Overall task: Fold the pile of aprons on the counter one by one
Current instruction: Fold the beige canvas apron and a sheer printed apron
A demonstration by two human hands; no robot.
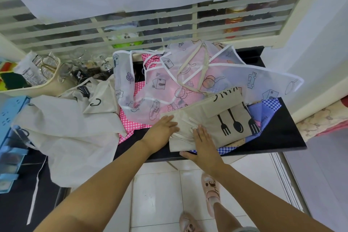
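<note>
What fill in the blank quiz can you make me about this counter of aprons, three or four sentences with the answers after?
1. The left hand and right hand press flat on the beige apron printed with forks and a ____.
2. The checked apron right beneath it is white and ____.
3. The gingham apron under the see-through apron is white and ____.
4. The counter top is coloured ____.
Missing words: spoon; blue; pink; black.

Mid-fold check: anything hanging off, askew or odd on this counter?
Yes. The cream apron on the left appears to droop past the front edge of the counter, its long tie trailing below. Loose ties also poke out of the beige apron between the left hand and right hand, both flat on it.
</note>
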